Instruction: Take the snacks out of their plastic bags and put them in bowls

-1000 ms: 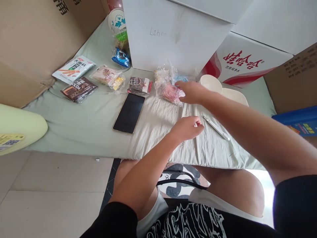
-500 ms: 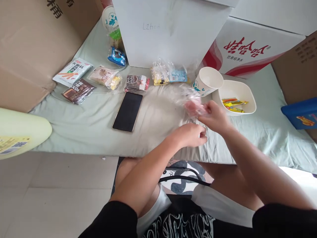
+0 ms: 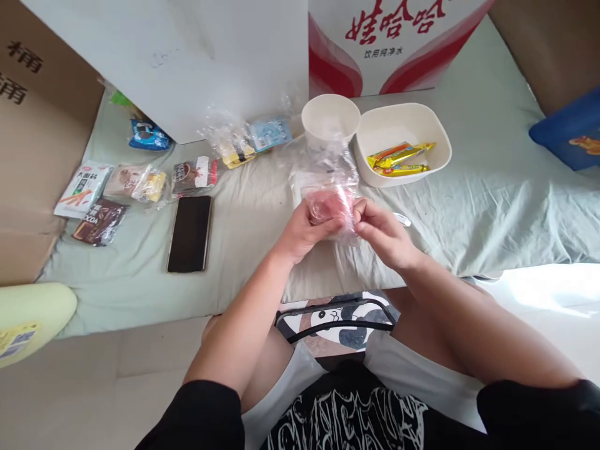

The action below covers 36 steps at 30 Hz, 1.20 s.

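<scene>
Between my hands is a clear plastic bag [image 3: 329,203] with something pink inside; what the pink content is I cannot make out. My left hand [image 3: 302,231] grips the bag's left side, thumb across its front. At the bag's right edge, my right hand [image 3: 384,231] pinches the plastic between thumb and fingers. Just behind the bag stands a white paper cup [image 3: 330,115], partly covered by the bag's loose upper end. Right of the cup is a white plastic tub [image 3: 403,125] with several yellow-wrapped snacks [image 3: 400,159] in it. A small white piece [image 3: 402,219] lies beyond my right hand.
A black phone [image 3: 189,234] lies on the green cloth [image 3: 253,250] to the left. Several packaged snacks [image 3: 96,222] lie beyond it. White cartons [image 3: 210,69] stand at the back, a blue container [image 3: 569,134] at right, a pale green container [image 3: 35,319] at left.
My left hand has moved to the bag and taken hold of its left side. The bag is now held by both hands in front of the cup. The view has shifted right.
</scene>
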Available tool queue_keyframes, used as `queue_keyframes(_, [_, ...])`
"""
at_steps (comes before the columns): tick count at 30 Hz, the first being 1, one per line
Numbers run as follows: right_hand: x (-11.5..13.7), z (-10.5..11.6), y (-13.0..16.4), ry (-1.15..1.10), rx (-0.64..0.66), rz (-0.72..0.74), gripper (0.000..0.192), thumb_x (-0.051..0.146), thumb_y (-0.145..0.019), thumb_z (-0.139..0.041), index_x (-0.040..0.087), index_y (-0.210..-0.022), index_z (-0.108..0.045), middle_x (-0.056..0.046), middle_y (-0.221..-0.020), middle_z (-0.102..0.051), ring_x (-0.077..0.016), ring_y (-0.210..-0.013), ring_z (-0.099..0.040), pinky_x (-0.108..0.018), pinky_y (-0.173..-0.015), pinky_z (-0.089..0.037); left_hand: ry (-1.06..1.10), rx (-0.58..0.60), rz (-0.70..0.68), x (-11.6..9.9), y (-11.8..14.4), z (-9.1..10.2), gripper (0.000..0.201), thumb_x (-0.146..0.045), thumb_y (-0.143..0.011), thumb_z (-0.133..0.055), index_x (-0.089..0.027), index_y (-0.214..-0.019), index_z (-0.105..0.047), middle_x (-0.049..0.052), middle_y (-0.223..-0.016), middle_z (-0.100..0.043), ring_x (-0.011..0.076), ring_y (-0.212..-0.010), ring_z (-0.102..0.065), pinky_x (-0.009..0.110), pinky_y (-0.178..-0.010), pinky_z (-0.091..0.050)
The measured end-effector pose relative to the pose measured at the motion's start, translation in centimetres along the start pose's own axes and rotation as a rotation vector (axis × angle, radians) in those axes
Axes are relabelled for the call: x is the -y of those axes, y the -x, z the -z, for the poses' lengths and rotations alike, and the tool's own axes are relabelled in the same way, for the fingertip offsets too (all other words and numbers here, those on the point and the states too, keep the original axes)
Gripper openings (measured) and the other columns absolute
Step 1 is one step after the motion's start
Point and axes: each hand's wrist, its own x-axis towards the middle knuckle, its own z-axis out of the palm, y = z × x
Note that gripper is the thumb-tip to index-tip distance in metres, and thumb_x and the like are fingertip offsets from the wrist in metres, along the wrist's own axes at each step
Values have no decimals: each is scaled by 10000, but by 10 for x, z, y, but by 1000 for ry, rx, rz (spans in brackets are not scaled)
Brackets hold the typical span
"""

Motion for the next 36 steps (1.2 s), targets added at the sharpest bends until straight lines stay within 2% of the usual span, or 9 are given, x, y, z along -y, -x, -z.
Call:
queue_keyframes(4, [0,22,1,-55,-151,41,481,629,-806,-820,272,-1062,-623,-44,-1134,-667,-214,-1046,-650,-367,-912,-565,-120,136,77,-4,-2,-1,531,-537,-680,-927,-199,-1042,-734,69,-999,-780,278,-991,-737,422,-923,-582])
queue_keyframes(8, [1,32,1,87,58,10,536,568,-869,-769,237,-1277,-664,-94,-1287,-725,-281,-1237,-671,-452,-1096,-532,-356,313,169,-2,-3,-5,550,-535,-699,-917,-184,-1072,-718,89,-1020,-785,298,-990,-745,445,-905,-599])
queue_keyframes(12, [-1,28,3,381,76,199,320,367,-982,-612,237,-1240,-751,-108,-1359,-720,-296,-1282,-668,-500,-1125,-522,-480,172,71,9,-4,-6,792,-572,-699,-914,-224,-1336,-598,106,-1177,-751,309,-1081,-732,453,-938,-607])
queue_keyframes(15, [-3,23,5,615,7,311,314,265,-963,-598,264,-1216,-785,-112,-1459,-658,-319,-1342,-625,-555,-1150,-496,-447,50,-7,18,-4,-4,987,-581,-705,-918,-309,-1515,-423,70,-1116,-741,275,-959,-760,416,-820,-639])
queue_keyframes(19, [-8,17,6,760,-11,332,372,304,-1002,-544,262,-1302,-760,-133,-1584,-543,-347,-1483,-501,-615,-1213,-424,-316,-55,-43,21,-2,-2,972,-623,-789,-843,-417,-1564,-293,40,-1058,-736,248,-900,-772,407,-772,-644])
queue_keyframes(25, [-11,8,5,787,-3,298,440,372,-1016,-521,291,-1420,-675,-107,-1700,-394,-357,-1566,-395,-632,-1237,-390,-253,-59,-84,13,5,8,569,-584,-819,-821,-353,-1268,-559,17,-1083,-697,161,-863,-694,294,-752,-589])
queue_keyframes(28, [-7,11,3,780,-36,308,430,394,-1005,-532,266,-1391,-672,-132,-1610,-499,-334,-1468,-513,-560,-1164,-486,-279,-107,-124,7,5,15,391,-527,-809,-822,-276,-1046,-639,9,-1015,-649,123,-770,-608,233,-656,-518])
queue_keyframes(32, [-6,29,3,999,-203,135,354,311,-939,-562,209,-1245,-709,-152,-1215,-724,-334,-1118,-684,-524,-982,-564,-290,-318,-227,2,0,29,273,-364,-773,-826,-243,-919,-630,-15,-889,-579,93,-678,-499,207,-590,-435])
queue_keyframes(36, [-11,46,3,1243,-222,-90,315,299,-873,-593,175,-1130,-725,-196,-1178,-719,-407,-1093,-650,-575,-943,-526,-331,-520,-316,1,-6,44,223,-248,-739,-797,-224,-848,-604,-28,-819,-550,89,-662,-452,204,-595,-404])
